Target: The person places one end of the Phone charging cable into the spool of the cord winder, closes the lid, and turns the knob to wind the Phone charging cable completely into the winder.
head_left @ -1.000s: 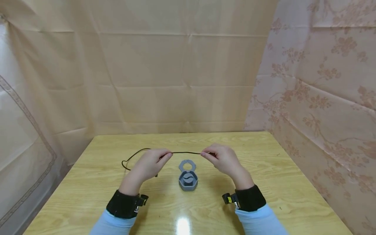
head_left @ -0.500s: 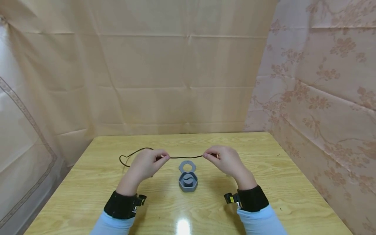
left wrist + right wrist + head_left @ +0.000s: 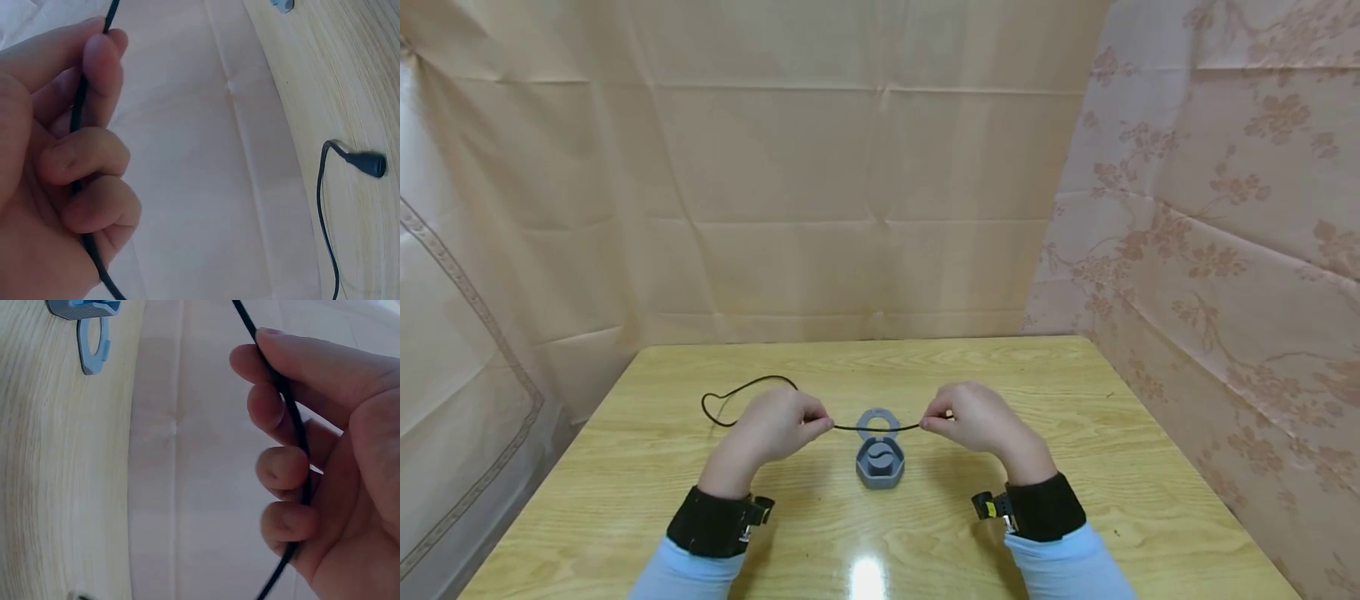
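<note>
At left over the tabletop (image 3: 587,500), in the left hand (image 3: 778,425): black cable (image 3: 79,106), pinched between thumb and fingertips and wrapped by the lower fingers, with a loose loop (image 3: 751,384) trailing off leftward. Near it, on the wood, a flared connector (image 3: 367,164), with mouth turned toward the right edge of the left wrist view.

Further right, now spans lower in the head view than a second ago: from beyond the open ring lid (image 3: 864,421) to across it; touching or above, cannot tell. For the work, apparently means bringing cable toward the gray hexagonal case (image 3: 880,479), with nothing yet lodged in its curved groove.

At right, pinched likewise by the right hand (image 3: 973,417), with fingers curled round. Runs left to right along its long axis, slightly sagging, crosswise to case and lid.
</note>
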The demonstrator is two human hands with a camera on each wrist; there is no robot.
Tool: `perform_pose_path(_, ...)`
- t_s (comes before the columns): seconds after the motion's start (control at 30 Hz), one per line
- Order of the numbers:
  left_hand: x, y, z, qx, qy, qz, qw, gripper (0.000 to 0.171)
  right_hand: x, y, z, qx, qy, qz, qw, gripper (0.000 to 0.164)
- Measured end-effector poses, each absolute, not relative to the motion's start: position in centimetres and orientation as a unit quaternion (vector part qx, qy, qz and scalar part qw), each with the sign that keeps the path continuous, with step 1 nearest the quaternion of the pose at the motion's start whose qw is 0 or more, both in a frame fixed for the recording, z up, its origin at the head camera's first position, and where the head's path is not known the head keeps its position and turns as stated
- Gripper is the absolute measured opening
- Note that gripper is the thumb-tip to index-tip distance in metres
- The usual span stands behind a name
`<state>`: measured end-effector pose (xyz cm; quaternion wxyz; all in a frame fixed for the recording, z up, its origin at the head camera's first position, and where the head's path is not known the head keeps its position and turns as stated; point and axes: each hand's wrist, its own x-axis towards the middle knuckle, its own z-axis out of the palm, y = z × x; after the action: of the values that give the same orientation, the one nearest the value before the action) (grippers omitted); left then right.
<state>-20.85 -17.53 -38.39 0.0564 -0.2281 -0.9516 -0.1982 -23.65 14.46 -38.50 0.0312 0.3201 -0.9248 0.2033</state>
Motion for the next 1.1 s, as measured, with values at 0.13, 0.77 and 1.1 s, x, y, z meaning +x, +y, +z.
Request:
perform_pose_path(0.13,-21.0,-17.3,-38.8,-0.214,-0.957,-0.194,0.034,0.013,-24.0,14.4,-39.0,0.329,-0.915,0.234,0.002,0.008)
perform_pose_path(0.77,-21.0,-17.0,-39.7,-0.193,-0.953,-0.224,-0.069,0.017,-24.4,13.2,-41.0,0.293,-0.916,0.249,-0.113,0.007)
perform_pose_path(1.1,-21.0,-16.9,-39.9,-0.187,-0.953,-0.225,-0.081,0.016,-24.3,12.6,-41.7,0.303,-0.920,0.218,-0.115,0.008)
